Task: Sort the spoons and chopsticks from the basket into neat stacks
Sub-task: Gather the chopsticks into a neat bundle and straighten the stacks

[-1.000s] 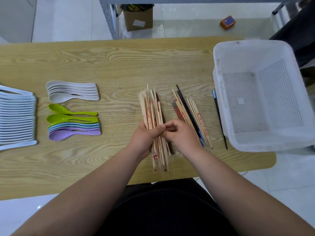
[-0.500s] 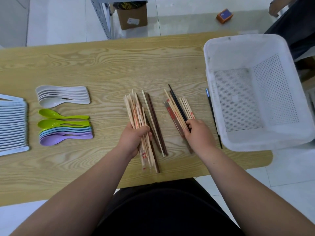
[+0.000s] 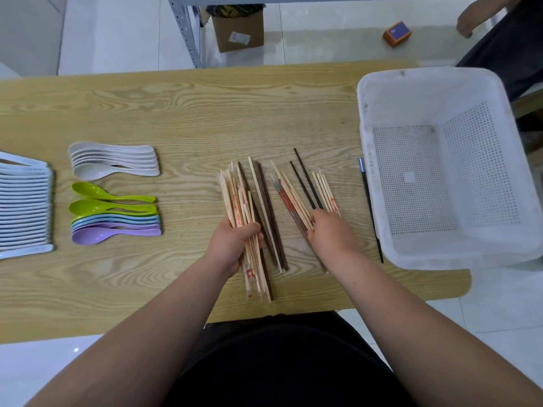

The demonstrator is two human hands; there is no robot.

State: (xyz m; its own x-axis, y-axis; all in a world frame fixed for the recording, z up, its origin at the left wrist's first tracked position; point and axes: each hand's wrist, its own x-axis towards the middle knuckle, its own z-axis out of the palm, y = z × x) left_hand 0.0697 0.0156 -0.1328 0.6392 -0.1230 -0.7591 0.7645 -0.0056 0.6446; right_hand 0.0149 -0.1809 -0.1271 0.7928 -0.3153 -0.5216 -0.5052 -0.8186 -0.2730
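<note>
Pale wood fills the left hand [image 3: 232, 245]: fingers and thumb are curled round a bundle [image 3: 239, 201] of printed chopsticks, gripped near its middle. The far tips fan toward the far edge of the surface [image 3: 176, 113]. The near ends lie uneven close to the near edge.

Right hand [image 3: 329, 233]: fingers are curled down onto the near ends of a mixed group [image 3: 289, 198] of pale, red-wrapped and black chopsticks, just right of the bundle. It appears to pinch them, but how many it has cannot be told. Two brown chopsticks [image 3: 266, 207] and one pale one lie flat between the hands, just beside the bundle.

Further out, a single dark chopstick [image 3: 370, 212] lies along the left wall of the basket [image 3: 440, 258], which stands at the right edge and shows no utensils inside. Toward the left edge, spoons are laid out by kind:
- a grey stack [image 3: 114, 161];
- a coloured row [image 3: 117, 215], closer to the near edge;
- a white row [image 3: 26, 207] at the left edge itself.

Step in hand, as judged: spoon sorting is complete, and chopsticks are being separated by type. The next move calls for drawing the pale sticks out of the mixed group without dragging the black or wrapped ones. They then go onto the bundle, and its ends are squared against the surface. Loose sticks are likely to roll, so lift them rather than slide them.
</note>
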